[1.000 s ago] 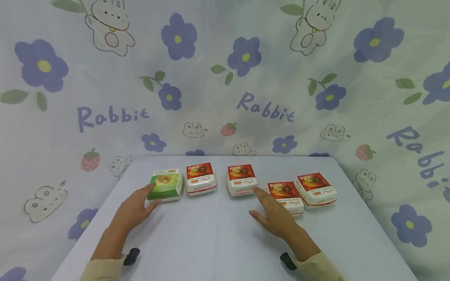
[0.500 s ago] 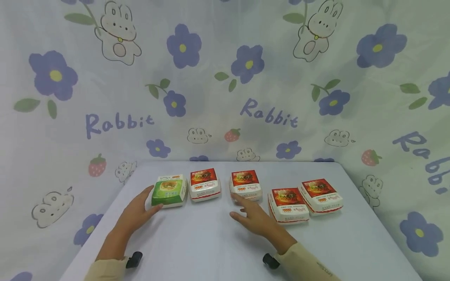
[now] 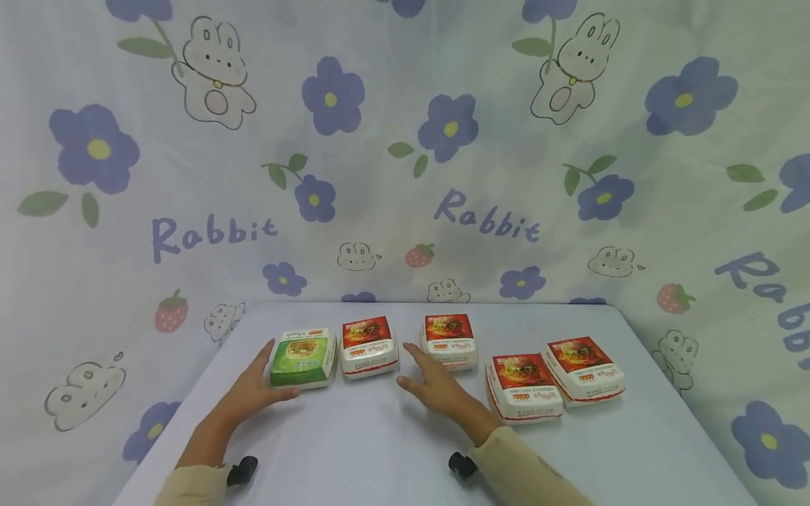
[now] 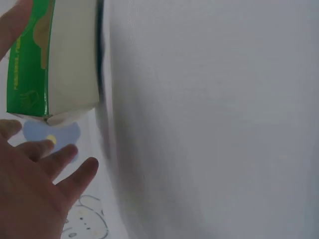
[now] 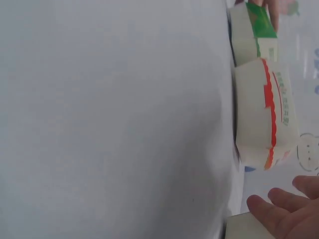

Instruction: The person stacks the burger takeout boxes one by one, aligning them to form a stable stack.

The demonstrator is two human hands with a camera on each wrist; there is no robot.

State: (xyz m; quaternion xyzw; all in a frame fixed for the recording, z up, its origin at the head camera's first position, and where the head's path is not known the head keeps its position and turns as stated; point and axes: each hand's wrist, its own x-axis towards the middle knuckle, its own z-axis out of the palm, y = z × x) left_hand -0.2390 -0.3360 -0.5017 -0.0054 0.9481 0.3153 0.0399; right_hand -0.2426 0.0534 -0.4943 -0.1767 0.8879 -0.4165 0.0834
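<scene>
A green and white burger box (image 3: 302,358) sits at the left of the row. My left hand (image 3: 245,390) is at its left front corner, fingers along the left side and thumb by the front edge. In the left wrist view the fingers (image 4: 79,177) are spread, and the thumb overlaps the green side. My right hand (image 3: 439,390) hovers with relaxed fingers between two red and white burger boxes, the left one (image 3: 369,348) and the middle one (image 3: 449,342). Its fingertips partly cover the middle box's left edge, and nothing is in its grasp.
Two more red and white burger boxes, a nearer one (image 3: 524,388) and a farther one (image 3: 585,370), stand close together at the right. All rest on a white-covered table (image 3: 354,450). A curtain (image 3: 380,169) printed with rabbits and flowers hangs behind and at both sides.
My right hand has moved left, from beside the nearer right-hand box to the space between the left and middle red boxes. My left fingers have shifted from over the green box to its left side.
</scene>
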